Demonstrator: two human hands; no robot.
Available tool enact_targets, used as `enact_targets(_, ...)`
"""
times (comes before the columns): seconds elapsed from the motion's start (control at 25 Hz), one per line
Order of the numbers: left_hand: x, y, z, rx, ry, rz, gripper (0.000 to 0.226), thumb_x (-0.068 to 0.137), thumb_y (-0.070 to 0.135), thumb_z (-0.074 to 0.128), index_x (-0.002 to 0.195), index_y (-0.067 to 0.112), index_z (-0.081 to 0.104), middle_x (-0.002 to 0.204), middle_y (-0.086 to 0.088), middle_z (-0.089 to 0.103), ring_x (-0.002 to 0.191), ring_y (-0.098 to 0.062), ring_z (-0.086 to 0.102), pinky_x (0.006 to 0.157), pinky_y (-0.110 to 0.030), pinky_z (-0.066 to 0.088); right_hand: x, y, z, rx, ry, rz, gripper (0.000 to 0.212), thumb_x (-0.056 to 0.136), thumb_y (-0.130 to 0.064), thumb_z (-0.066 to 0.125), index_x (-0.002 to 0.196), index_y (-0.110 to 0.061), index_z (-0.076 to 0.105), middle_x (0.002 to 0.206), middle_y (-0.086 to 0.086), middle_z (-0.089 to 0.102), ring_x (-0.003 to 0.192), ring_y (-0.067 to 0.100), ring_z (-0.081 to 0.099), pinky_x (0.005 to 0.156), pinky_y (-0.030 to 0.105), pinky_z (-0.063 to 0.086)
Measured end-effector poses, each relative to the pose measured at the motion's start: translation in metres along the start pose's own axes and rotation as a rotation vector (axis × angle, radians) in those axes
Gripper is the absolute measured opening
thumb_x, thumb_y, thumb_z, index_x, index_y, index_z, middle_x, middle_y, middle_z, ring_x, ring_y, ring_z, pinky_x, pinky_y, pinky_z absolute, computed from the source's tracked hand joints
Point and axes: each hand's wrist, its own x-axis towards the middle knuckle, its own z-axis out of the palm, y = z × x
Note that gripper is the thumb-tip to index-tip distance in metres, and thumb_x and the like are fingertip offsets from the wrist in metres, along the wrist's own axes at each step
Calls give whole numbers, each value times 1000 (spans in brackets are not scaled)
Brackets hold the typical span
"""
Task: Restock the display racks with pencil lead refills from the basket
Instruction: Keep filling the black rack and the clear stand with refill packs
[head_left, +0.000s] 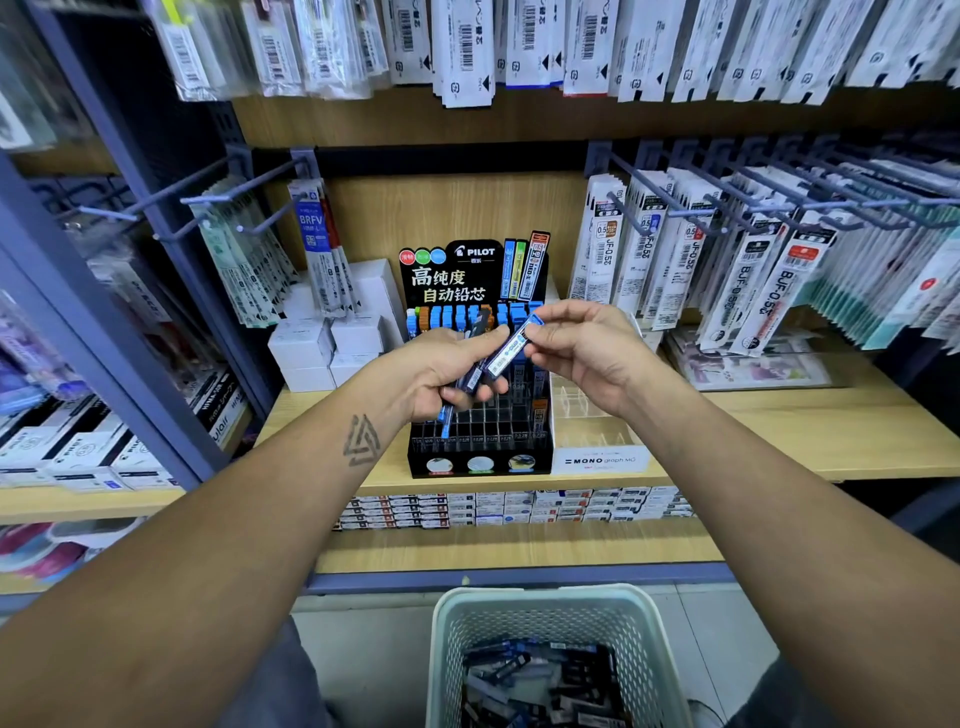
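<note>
Both hands meet just above the black Pilot display rack (480, 415), which stands on the wooden shelf (779, 431). The left hand (449, 371) curls its fingers around a small bundle of dark blue lead refill cases (470, 382), thumb stretched over them, one blue-capped end poking out below the palm toward the rack's slots. The right hand (582, 348) pinches a single blue refill case (511, 348) between thumb and fingertips, holding it tilted, its lower end touching the bundle. The rack's back rows hold blue-capped cases; the front slots beneath the hands look mostly open. Below the rack, near the bottom edge, a pale mesh basket (558, 613) holds a loose heap of more refill cases (540, 680).
</note>
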Motion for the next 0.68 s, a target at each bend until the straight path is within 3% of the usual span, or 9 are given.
enact_targets(0.24, 6, 0, -3, -22, 28, 11, 33, 98, 33, 63, 109, 2, 62, 77, -19, 71, 34, -7, 37, 29, -14, 24, 1, -1, -5, -55, -39, -80, 15, 86, 4, 71, 101, 3, 67, 81, 19, 72, 68, 23, 71, 64, 27, 61)
enact_targets(0.32, 9, 2, -5, 3, 86, 5, 29, 98, 32, 63, 97, 3, 58, 82, -23, 72, 33, -8, 36, 30, -14, 23, 3, -7, -8, -121, -25, -115, 13, 86, 6, 70, 98, 6, 66, 79, 18, 72, 68, 24, 70, 65, 28, 61)
enact_targets(0.4, 11, 4, -9, 36, 175, 5, 28, 99, 31, 62, 86, 8, 51, 80, -22, 72, 32, -9, 34, 32, -13, 21, 4, -12, -12, -268, -10, -151, 8, 86, 8, 70, 91, 3, 66, 75, 16, 71, 67, 24, 70, 66, 31, 60)
enact_targets(0.56, 13, 5, -15, 52, 238, 12, 28, 99, 32, 61, 87, 10, 48, 73, -16, 69, 33, -9, 34, 33, -14, 20, 8, -7, -10, -703, 43, -221, 15, 86, 7, 72, 82, -6, 65, 74, 14, 69, 66, 26, 70, 74, 42, 62)
enact_targets(0.68, 11, 7, -15, 16, 218, 34, 29, 100, 31, 60, 85, 11, 48, 71, -15, 68, 32, -8, 33, 32, -13, 20, 14, -1, -10, -926, 123, -376, 22, 84, -2, 77, 78, -20, 67, 75, 2, 70, 68, 18, 70, 72, 32, 60)
